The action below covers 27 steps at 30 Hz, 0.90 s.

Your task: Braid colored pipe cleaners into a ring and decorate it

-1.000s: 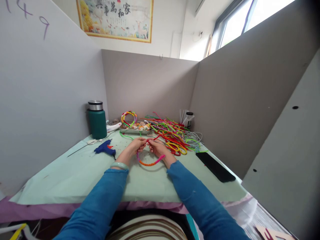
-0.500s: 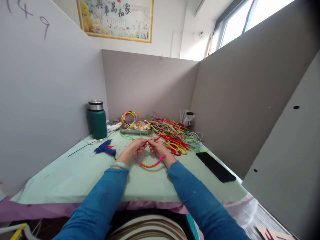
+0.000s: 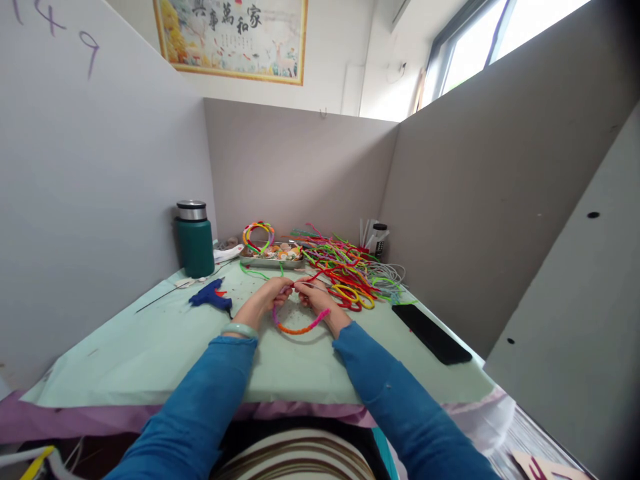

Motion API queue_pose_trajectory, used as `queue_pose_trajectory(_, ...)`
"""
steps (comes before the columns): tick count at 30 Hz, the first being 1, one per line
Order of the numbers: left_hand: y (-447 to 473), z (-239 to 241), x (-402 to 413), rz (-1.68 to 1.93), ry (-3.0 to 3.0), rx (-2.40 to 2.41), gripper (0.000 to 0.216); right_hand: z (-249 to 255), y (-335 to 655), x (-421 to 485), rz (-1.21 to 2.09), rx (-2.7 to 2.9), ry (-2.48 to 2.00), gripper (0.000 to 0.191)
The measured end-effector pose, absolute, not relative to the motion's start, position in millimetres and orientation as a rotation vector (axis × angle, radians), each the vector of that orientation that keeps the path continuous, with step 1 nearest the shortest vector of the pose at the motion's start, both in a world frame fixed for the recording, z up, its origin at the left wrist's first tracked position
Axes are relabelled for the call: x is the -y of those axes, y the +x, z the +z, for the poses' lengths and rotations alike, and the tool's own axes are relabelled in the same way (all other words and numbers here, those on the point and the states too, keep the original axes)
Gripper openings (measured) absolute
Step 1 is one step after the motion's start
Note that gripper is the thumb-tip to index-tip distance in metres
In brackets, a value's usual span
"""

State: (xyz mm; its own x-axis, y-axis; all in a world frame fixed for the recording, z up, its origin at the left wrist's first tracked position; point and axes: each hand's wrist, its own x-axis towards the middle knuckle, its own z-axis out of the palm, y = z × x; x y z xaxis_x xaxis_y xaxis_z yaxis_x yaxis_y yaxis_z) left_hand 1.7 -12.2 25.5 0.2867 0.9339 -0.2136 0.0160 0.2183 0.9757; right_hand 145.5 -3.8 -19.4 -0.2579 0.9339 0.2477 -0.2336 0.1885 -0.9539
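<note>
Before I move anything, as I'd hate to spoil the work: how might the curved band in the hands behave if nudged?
The curved band is probably springy rather than floppy, since it holds a smooth arc. It looks thin, so it is likely light. Its fuzzy-looking wrap suggests it wouldn't be very slippery.

Left hand (image 3: 273, 292) holding hoop (image 3: 297, 331), right hand (image 3: 316, 297) beside

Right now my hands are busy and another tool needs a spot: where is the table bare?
The table cloth is bare front-left, between the glue gun, the left sleeve and the front edge; a smaller patch between that sleeve and the right sleeve, nearer than the colourful band. The back is crowded: tray, bottle, fuzzy stems.
</note>
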Motion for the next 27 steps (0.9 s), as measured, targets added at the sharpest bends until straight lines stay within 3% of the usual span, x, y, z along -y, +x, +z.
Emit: queue_pose_trajectory(27, 1.2, 20.1, 14.1, 0.995, 1.261, -0.960, 0.011, -22.3, 144.6, 0.1, 1.346, 1.244, -0.730, 0.032)
